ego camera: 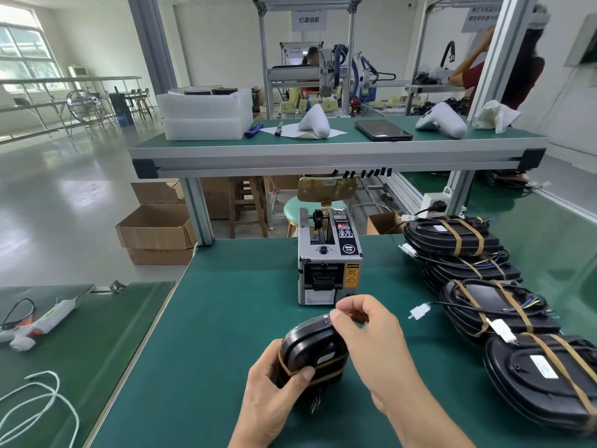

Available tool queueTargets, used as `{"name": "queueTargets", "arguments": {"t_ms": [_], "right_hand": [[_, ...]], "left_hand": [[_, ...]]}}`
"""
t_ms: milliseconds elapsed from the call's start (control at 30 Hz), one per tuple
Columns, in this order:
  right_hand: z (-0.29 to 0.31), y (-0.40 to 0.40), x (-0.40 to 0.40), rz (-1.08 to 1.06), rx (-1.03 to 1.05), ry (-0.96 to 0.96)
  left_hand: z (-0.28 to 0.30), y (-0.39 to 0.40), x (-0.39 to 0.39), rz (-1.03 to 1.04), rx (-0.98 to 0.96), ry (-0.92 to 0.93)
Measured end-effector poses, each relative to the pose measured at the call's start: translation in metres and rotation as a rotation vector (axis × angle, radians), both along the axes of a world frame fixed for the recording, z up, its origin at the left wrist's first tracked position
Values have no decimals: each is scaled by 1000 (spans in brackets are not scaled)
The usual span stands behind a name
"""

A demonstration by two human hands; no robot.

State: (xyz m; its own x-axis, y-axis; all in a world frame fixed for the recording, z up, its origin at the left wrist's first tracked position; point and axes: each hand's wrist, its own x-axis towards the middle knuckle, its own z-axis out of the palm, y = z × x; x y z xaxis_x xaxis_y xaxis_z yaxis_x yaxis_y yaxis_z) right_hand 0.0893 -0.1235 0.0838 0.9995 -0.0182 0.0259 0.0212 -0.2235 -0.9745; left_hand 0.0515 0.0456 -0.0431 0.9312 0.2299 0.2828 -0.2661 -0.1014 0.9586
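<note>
Two hands on one black housing (311, 349), held just above the green bench (226, 318): left hand (274, 386) grips its banded lower end, right hand (365, 331) pinches its top edge. Tape dispenser (329, 263) just beyond.

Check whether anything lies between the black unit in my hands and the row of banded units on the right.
Yes: a white connector on its black cable lies on the green mat between the black unit and the row of banded units. The tape dispenser stands farther back, off that line.
</note>
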Motion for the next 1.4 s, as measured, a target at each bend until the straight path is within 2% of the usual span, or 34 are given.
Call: {"name": "queueTargets", "arguments": {"t_ms": [100, 200, 333, 500, 1067, 1400], "right_hand": [[-5, -9, 21, -27, 171, 159], [-9, -19, 57, 56, 303, 415], [-14, -16, 104, 130, 477, 627], [-21, 12, 127, -8, 323, 549], [-25, 37, 138, -85, 532, 667], [-27, 42, 143, -133, 540, 672]], "left_hand": [[-6, 2, 2, 3, -1, -16], [-9, 4, 5, 5, -25, -13], [-10, 5, 5, -20, -58, 16], [-11, 5, 5, -45, -71, 7], [-14, 7, 6, -25, -53, 0], [-14, 8, 7, -24, -51, 14]]}}
